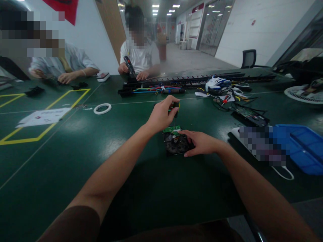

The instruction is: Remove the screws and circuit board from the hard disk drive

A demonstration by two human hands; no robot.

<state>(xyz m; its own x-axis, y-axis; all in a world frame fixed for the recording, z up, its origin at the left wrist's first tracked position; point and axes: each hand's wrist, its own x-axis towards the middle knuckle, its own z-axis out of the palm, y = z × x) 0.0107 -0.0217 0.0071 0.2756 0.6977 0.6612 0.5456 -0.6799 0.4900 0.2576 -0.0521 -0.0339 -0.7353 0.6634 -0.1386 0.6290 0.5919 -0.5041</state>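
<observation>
Hard drive (174,144) flat on green table (75,151), pinned under spread, flat fingers of right hand (202,143). Left hand (161,116) just beyond drive, forearm stretched forward, fingers curled tight around small dark tool (176,107).

- Both of my forearms are bare, from the left hand (161,116) and the right hand (199,143) back to the elbows.
- A plain brown sleeve (73,225) covers my left upper arm.
- Dark brown cloth (176,233) of my clothing shows bottom centre.
</observation>
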